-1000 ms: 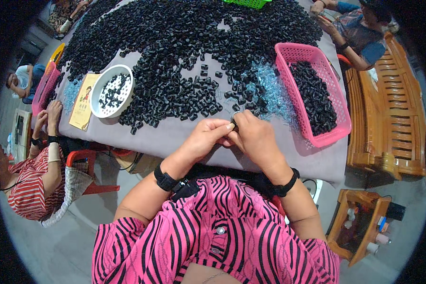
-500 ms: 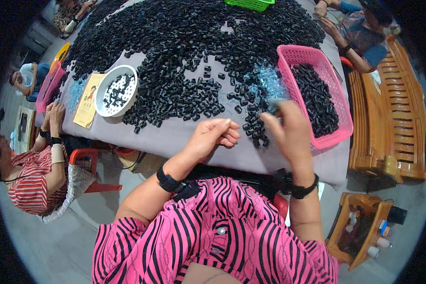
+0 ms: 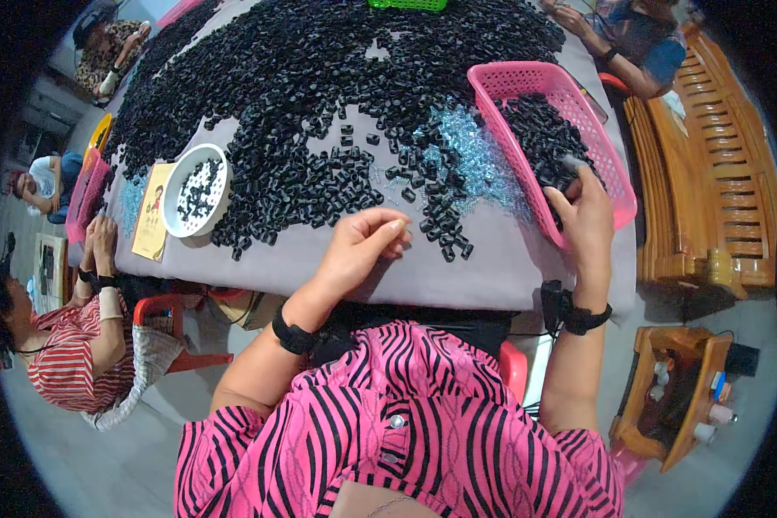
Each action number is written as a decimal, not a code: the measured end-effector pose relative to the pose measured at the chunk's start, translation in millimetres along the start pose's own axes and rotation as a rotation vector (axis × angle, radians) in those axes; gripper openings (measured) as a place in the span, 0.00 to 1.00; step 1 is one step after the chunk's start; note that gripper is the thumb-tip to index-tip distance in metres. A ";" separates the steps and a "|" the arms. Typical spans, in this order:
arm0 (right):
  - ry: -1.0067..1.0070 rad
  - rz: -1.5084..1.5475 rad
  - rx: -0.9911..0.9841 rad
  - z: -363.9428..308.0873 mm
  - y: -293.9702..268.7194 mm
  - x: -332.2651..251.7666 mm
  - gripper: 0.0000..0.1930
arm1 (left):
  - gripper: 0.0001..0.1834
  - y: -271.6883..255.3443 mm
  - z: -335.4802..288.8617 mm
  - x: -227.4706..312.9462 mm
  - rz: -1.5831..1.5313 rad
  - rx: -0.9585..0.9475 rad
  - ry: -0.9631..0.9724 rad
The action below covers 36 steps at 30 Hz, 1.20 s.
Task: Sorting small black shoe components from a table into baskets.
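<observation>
My right hand (image 3: pixel 589 211) is over the near part of a pink basket (image 3: pixel 597 112), thumb and fingers apart, with nothing visible between them. Small black plastic pieces (image 3: pixel 540 129) half fill that basket. Above the table's front edge, my left hand (image 3: pixel 364 246) is closed, thumb pressed to the fingers; whatever it may hold is hidden. Just beyond it lie loose black pieces (image 3: pixel 445 229) of the same sort. Small clear, bluish pieces (image 3: pixel 475 160) form a pile against the basket's left side.
A wide heap of black pieces (image 3: pixel 319 60) covers the grey tablecloth (image 3: pixel 302 263). At left stand a white bowl (image 3: pixel 173 207) and a yellow booklet (image 3: pixel 149 226). A green basket (image 3: pixel 406 4) is at the far edge. Other people sit around; a wooden bench (image 3: pixel 721 173) is at right.
My right hand has moved right, from beside the clear pieces to over the pink basket. The left hand stays closed in nearly the same place. The whole view has shifted slightly.
</observation>
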State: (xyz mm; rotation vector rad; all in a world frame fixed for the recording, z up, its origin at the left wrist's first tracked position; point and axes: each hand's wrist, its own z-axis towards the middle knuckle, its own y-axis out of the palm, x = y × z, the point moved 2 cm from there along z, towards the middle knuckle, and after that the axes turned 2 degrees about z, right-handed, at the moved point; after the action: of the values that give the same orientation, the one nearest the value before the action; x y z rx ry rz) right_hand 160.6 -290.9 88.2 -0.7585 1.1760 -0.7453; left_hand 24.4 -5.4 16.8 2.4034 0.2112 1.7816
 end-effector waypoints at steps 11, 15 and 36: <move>-0.504 0.260 0.301 -47.8 2.1 -39.0 0.10 | 0.12 9.4 30.5 35.0 1.214 0.156 0.549; -0.586 0.272 -0.014 -66.6 46.1 -52.4 0.11 | 0.08 14.8 43.0 37.8 1.255 0.158 0.578; -0.513 0.194 -0.070 -55.9 58.7 -39.6 0.09 | 0.10 -3.3 44.5 41.8 1.326 0.164 0.550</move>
State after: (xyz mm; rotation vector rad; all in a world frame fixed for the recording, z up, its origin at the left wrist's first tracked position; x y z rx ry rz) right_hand 104.2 -233.0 48.0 -0.8200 0.7952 -0.3193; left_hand 78.9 4.7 42.5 2.1207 -1.5738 2.9096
